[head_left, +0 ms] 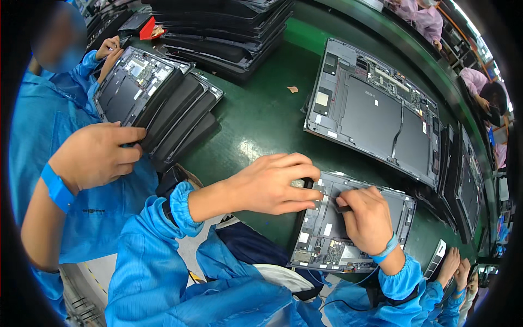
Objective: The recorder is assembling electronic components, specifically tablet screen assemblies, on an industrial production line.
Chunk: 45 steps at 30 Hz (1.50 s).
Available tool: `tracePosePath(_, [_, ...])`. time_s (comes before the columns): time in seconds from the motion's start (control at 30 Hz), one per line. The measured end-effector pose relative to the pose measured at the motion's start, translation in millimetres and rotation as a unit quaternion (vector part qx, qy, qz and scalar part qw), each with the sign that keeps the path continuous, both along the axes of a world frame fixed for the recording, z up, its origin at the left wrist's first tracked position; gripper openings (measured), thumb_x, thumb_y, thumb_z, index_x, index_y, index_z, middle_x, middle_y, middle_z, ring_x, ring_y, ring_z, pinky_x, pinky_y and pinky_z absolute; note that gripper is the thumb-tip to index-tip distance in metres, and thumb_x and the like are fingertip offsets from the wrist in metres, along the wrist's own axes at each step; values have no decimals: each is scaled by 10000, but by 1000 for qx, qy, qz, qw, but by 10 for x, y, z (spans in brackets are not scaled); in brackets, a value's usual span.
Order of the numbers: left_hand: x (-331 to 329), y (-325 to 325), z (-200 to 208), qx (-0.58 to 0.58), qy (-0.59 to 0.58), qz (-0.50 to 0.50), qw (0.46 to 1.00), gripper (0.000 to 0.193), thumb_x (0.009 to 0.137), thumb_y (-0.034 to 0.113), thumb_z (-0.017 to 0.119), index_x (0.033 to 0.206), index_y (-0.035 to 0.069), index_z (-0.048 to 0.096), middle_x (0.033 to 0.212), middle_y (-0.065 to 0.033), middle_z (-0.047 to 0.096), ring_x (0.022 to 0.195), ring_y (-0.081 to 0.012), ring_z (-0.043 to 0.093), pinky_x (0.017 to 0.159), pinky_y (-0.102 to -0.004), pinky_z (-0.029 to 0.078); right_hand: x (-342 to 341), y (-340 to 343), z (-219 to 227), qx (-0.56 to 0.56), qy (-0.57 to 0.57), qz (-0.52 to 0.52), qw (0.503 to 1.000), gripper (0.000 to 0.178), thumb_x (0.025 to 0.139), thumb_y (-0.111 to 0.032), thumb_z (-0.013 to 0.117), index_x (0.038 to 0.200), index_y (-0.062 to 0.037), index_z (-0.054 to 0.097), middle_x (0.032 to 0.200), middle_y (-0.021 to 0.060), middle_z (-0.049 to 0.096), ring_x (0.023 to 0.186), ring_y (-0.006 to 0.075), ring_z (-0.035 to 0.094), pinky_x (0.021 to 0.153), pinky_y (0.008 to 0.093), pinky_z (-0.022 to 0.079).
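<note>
An opened laptop base [327,230] lies in front of me on the green workbench, its circuit board along the near side and dark battery panels beyond. My left hand [272,185] is at its left edge, fingers curled around a small dark item with a pale, clear-looking part; its kind cannot be made out. My right hand [368,218] is over the middle of the base, thumb and fingers pinched on a small black piece [343,208]. A blue wrist strap [385,248] circles my right wrist. What lies under the right palm is hidden.
Another opened laptop base [370,114] tops a stack at the right, with more bases [463,185] leaning beyond. Dark laptop parts [234,43] are piled at the back. At the left a co-worker in blue [81,163] handles tilted bases [136,82]. Other hands [455,267] show at lower right.
</note>
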State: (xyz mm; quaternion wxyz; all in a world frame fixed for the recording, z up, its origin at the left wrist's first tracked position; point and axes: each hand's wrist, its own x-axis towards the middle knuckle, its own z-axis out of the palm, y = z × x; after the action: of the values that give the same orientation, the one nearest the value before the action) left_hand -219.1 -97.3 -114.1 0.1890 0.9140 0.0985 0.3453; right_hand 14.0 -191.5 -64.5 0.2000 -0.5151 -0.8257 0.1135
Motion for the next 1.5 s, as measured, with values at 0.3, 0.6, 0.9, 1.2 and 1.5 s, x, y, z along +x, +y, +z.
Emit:
tracePosePath(0.3, [48, 88, 2, 6, 27, -3, 1000, 170, 829, 289, 750, 990, 239, 729, 1092, -21, 609, 954, -251, 598, 710, -353, 538, 14, -5, 56, -66, -10, -18, 998, 107, 743, -18, 644, 837, -48, 602, 717, 126, 645, 675, 325, 630, 698, 403, 466])
tracePosePath(0.6, [18, 104, 8, 37, 32, -2, 999, 177, 823, 304, 748, 983, 234, 718, 1100, -22, 602, 954, -246, 599, 717, -349, 537, -30, 13, 95, -74, -32, -66, 995, 57, 779, -76, 633, 806, -41, 597, 675, 135, 637, 647, 346, 628, 663, 433, 475])
tracePosePath(0.9, [124, 142, 1, 17, 7, -17, 1000, 150, 824, 274, 727, 964, 225, 705, 1054, -30, 586, 953, -234, 600, 617, -348, 531, 50, -7, 221, -143, -92, -41, 985, 63, 790, -114, 627, 771, -57, 609, 652, 146, 634, 597, 353, 619, 668, 448, 501])
tracePosePath(1.2, [107, 145, -10, -35, 26, -22, 999, 127, 826, 278, 731, 942, 227, 717, 1093, -42, 561, 995, -253, 574, 667, -370, 537, -23, 204, 439, -129, 159, -13, 979, 197, 971, -110, 524, 1014, 9, 675, 837, 157, 645, 803, 334, 612, 764, 404, 484])
tracePosePath(1.5, [107, 136, -25, -36, 14, -16, 999, 114, 829, 293, 731, 930, 244, 708, 1109, -40, 564, 999, -270, 573, 720, -380, 538, 217, 380, 126, -422, 322, -53, 846, 177, 938, -64, 673, 1090, 23, 693, 938, 88, 726, 811, 120, 691, 685, 231, 566])
